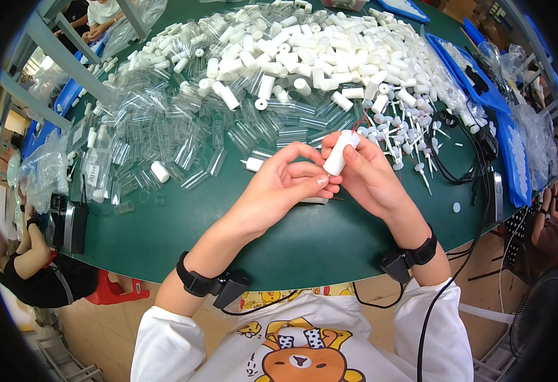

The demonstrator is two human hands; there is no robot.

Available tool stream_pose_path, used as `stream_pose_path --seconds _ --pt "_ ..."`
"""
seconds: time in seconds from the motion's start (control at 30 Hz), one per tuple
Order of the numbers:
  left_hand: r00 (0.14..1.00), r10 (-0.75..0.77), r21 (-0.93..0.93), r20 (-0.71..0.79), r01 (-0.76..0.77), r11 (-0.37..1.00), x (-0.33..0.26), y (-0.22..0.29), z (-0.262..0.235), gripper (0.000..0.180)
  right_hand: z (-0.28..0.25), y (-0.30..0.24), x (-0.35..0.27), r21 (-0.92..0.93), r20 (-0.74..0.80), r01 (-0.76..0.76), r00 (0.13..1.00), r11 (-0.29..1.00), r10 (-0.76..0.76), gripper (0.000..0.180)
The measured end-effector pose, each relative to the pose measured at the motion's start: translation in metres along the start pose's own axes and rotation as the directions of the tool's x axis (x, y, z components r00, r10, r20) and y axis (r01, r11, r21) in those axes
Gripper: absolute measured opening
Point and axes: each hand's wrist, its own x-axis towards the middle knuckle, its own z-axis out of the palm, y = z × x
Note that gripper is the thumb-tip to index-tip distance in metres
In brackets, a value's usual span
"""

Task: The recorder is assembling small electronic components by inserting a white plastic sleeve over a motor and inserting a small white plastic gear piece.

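My right hand [375, 175] is closed round a white plastic cylinder [338, 158], held tilted above the table with a paler piece at its top end. Beside its lower end is my left hand [289, 180], fingers curled and the thumb pressed toward the fingertips. What these fingertips hold, if anything, is too small to make out. Just left of my left hand a white cylinder with a thin tip [253, 165] lies on the green table [164, 235]. Part of another pale thin piece [315, 200] shows beneath my hands.
A large heap of white cylinders [304, 48] covers the far side. Clear plastic tubes [164, 121] are piled at the left, white thin-stemmed parts [406, 130] at the right. Black cables [447, 169] and blue trays [466, 73] lie further right. Other people sit nearby.
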Motion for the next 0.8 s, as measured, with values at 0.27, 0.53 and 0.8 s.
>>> stream_pose_path --seconds 0.27,0.53,0.8 --pt "0.995 0.025 0.092 -0.097 -0.016 0.996 -0.001 0.001 0.001 0.012 -0.027 -0.012 0.012 -0.311 -0.333 0.141 0.91 0.94 -0.247 0.022" --pt "0.992 0.034 0.093 -0.12 -0.023 0.995 -0.002 0.003 0.001 0.01 -0.046 -0.01 0.017 -0.812 -0.162 0.09 0.915 0.576 -0.37 0.017" --pt "0.991 0.058 0.104 -0.121 -0.045 0.994 -0.003 0.002 0.0 0.014 -0.026 -0.004 0.013 -0.949 0.076 0.105 0.991 0.296 -0.108 0.035"
